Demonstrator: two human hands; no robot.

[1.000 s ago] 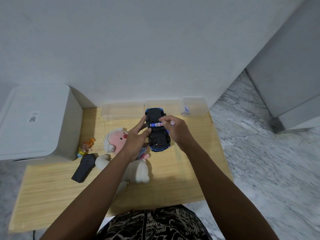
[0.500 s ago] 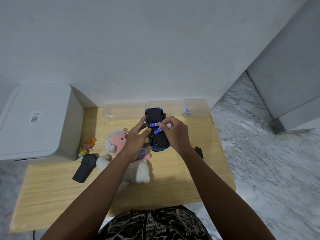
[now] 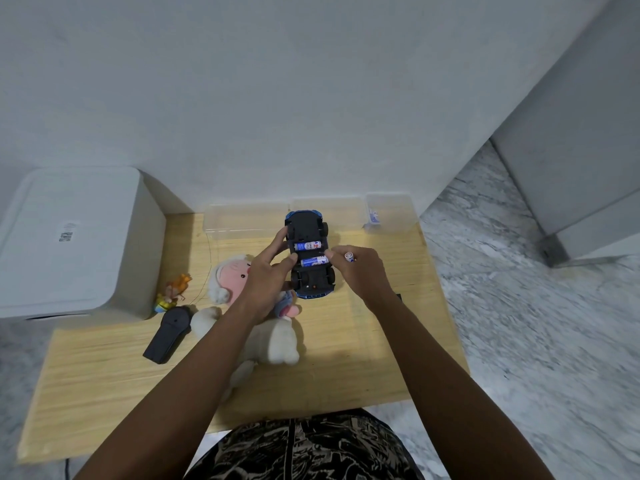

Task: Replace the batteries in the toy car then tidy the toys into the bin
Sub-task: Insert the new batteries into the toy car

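Clearly the left hand (image 3: 268, 275) grips the upturned toy car (image 3: 310, 252) at frame centre, steadying it while the right hand (image 3: 360, 271) fingers seat a battery (image 3: 314, 261), another battery (image 3: 349, 256) pinched spare.

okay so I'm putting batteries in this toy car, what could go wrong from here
The spare battery tucked in your right hand could slip out while its fingertips press the second battery home. The car is upside down, held only by your left hand, so it might tip and spill both batteries.
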